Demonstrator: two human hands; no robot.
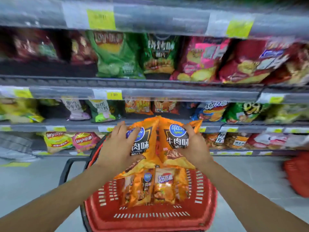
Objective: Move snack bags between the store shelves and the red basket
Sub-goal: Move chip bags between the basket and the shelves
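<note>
Two orange snack bags hang above the red basket (150, 216). My left hand (119, 145) grips the left orange bag (147, 148) from its left side, thumb under it. My right hand (192, 144) grips the right orange bag (173, 148) from its right side. The two bags touch each other in the middle. Several more orange snack bags (155, 186) lie inside the basket below them. Beyond the hands, the store shelves (150, 92) hold rows of snack bags.
The basket's black handle (66, 169) sticks out to the left over the grey floor. A stack of red baskets (297, 174) stands on the floor at the right. Yellow price tags (114, 94) line the shelf edges. The view is blurred by motion.
</note>
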